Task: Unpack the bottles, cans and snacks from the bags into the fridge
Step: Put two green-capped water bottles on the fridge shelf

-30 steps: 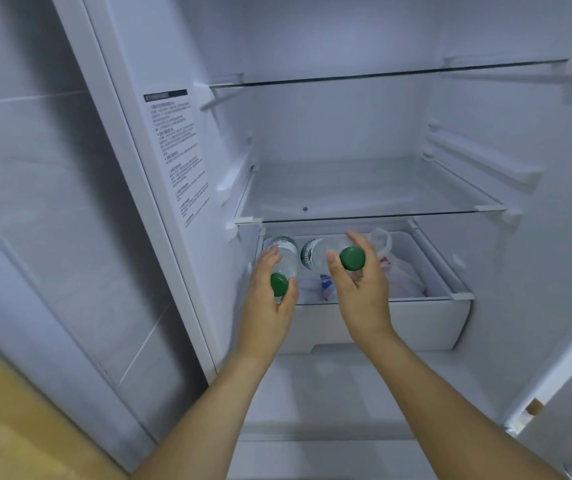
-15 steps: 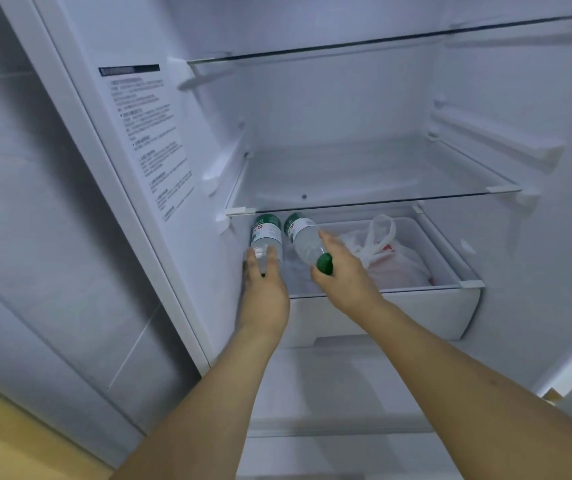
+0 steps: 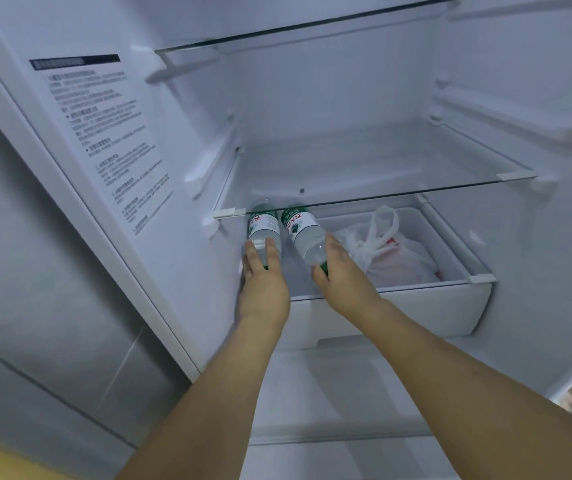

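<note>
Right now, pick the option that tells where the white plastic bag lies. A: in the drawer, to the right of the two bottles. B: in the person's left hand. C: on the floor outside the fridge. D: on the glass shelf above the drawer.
A: the white plastic bag sits inside the drawer, right of the two bottles, which the left hand and right hand are laying in.

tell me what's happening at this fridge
A person is laying two clear plastic water bottles with green labels into the white pull-out drawer under the glass shelf. The left hand is on the left bottle, the right hand on the right bottle, caps towards the person. A tied white plastic bag sits in the drawer beside them.
</note>
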